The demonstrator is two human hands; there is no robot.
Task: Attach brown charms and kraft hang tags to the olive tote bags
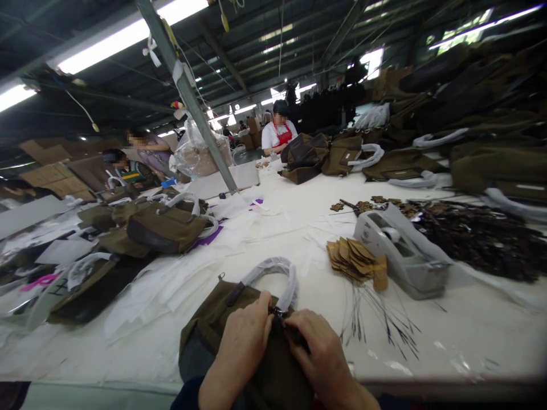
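Observation:
An olive-green handbag [222, 302] with dark trim lies on the white table right in front of me. Its looped handle [271, 267] is wrapped in white film and stands up from the top edge. My left hand [245, 336] is closed, thumb and fingers pinching the bag near the handle's right base. From the other side, my right hand [318, 347] has curled fingers closed at the same spot. Between the fingertips shows a small dark metal fitting [278, 313], partly hidden. Whether a separate small piece is held there, I cannot make out.
To the right are brown paper tags [352, 259] with dark strings, a grey tape dispenser [401, 250] and a heap of dark straps [482, 233]. More handbags [166, 225] lie at left and far right. A slanted metal post [192, 102] rises behind; co-workers sit beyond.

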